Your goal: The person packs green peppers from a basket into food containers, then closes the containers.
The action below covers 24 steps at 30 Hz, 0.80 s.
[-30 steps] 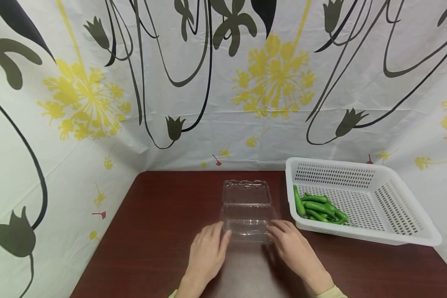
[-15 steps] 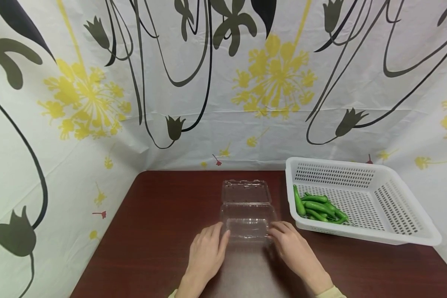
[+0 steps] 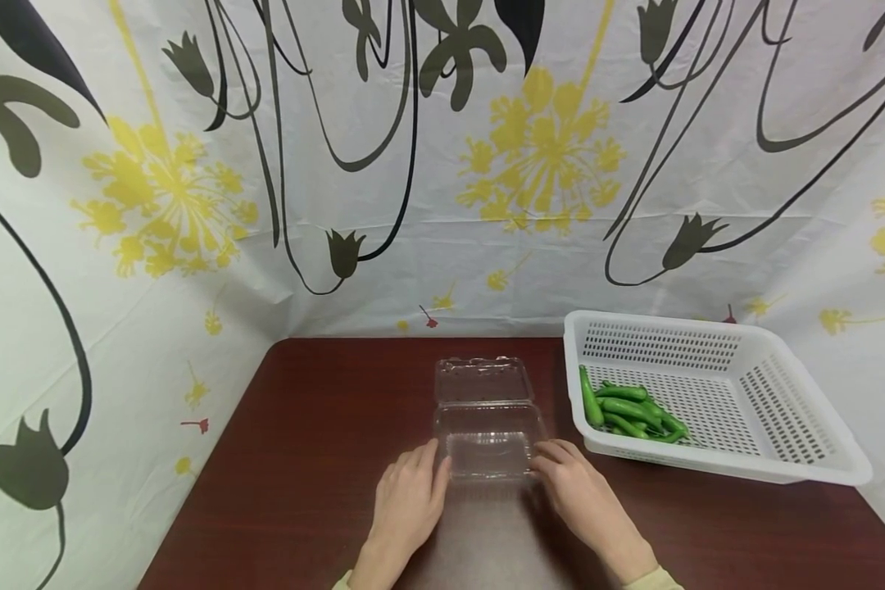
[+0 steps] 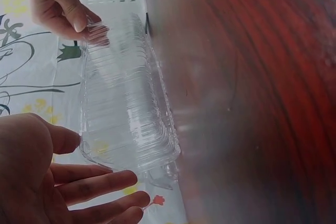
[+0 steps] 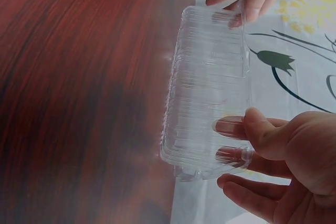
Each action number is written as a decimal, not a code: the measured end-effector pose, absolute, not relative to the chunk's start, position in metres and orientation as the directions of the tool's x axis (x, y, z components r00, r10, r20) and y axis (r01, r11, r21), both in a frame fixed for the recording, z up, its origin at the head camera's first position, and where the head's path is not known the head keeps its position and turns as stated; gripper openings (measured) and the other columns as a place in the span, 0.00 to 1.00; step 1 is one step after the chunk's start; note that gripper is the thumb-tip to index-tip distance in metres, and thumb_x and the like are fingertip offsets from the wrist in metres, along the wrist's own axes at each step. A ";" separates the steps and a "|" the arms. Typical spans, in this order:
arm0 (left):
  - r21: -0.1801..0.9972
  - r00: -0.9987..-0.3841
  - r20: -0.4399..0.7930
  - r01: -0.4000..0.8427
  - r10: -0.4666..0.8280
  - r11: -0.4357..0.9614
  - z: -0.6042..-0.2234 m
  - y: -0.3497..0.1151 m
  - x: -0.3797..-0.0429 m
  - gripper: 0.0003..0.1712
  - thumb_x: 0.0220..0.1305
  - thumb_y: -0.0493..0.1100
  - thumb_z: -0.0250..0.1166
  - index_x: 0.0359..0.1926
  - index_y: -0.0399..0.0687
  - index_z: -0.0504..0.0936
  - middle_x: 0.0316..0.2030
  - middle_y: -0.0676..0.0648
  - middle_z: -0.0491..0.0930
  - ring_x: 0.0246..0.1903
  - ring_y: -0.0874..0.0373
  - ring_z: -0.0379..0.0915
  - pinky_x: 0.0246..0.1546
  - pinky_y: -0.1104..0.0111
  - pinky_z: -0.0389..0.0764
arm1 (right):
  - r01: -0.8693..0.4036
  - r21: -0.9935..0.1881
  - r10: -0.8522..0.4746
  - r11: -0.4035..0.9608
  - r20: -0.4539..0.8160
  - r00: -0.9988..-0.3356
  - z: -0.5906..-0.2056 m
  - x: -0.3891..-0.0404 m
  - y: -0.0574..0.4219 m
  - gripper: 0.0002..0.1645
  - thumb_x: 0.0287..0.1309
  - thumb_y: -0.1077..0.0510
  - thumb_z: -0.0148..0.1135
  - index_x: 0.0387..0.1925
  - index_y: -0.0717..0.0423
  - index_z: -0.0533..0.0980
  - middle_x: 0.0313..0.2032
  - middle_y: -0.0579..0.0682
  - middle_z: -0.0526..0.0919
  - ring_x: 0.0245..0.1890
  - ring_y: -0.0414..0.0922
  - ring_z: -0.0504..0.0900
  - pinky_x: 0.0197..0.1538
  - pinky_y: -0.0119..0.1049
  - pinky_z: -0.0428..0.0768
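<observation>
A clear plastic clamshell container (image 3: 490, 442) stands unfolded on the dark red table, its lid (image 3: 483, 381) laid back toward the wall. At its near left corner my left hand (image 3: 406, 500) pinches the rim, thumb in front and index finger behind, the other fingers stretched out; the left wrist view shows this hand (image 4: 68, 174) close up. My right hand (image 3: 586, 504) pinches the rim at the near right corner. Through the plastic in the right wrist view, fingertips of the right hand (image 5: 278, 156) show behind the container's wall (image 5: 205, 87).
To the right stands a white perforated basket (image 3: 789, 352). Several green chili peppers (image 3: 634, 410) lie heaped in its left part. A floral-printed cloth (image 3: 442, 164) hangs behind and at the sides of the table (image 3: 324, 426).
The container has shifted very slightly left, and its near edge looks a little lower. Both hands stay at its near corners. The basket and peppers remain in place.
</observation>
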<state>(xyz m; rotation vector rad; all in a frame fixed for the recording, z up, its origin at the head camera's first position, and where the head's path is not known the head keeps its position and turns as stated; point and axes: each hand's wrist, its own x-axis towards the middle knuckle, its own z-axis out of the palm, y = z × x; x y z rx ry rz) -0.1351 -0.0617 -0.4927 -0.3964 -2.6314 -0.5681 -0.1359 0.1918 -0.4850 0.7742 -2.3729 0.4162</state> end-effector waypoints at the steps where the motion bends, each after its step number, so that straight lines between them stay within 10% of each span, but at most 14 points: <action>1: 0.325 -0.873 0.452 0.353 0.184 0.877 -0.493 -0.061 -0.135 0.21 0.73 0.48 0.59 0.55 0.36 0.82 0.47 0.40 0.86 0.46 0.45 0.84 0.40 0.55 0.83 | -0.615 -0.100 -0.430 0.782 0.629 -0.648 -0.486 -0.136 0.192 0.11 0.44 0.67 0.76 0.29 0.52 0.82 0.40 0.51 0.83 0.45 0.51 0.80 0.45 0.45 0.81; 24: 0.266 -0.833 0.514 0.382 0.205 0.885 -0.498 -0.052 -0.145 0.16 0.64 0.40 0.66 0.46 0.31 0.84 0.35 0.38 0.84 0.28 0.50 0.83 0.24 0.64 0.81 | -0.633 -0.053 -0.465 0.773 0.632 -0.620 -0.497 -0.139 0.194 0.13 0.39 0.66 0.77 0.24 0.49 0.81 0.35 0.46 0.83 0.44 0.52 0.79 0.47 0.45 0.81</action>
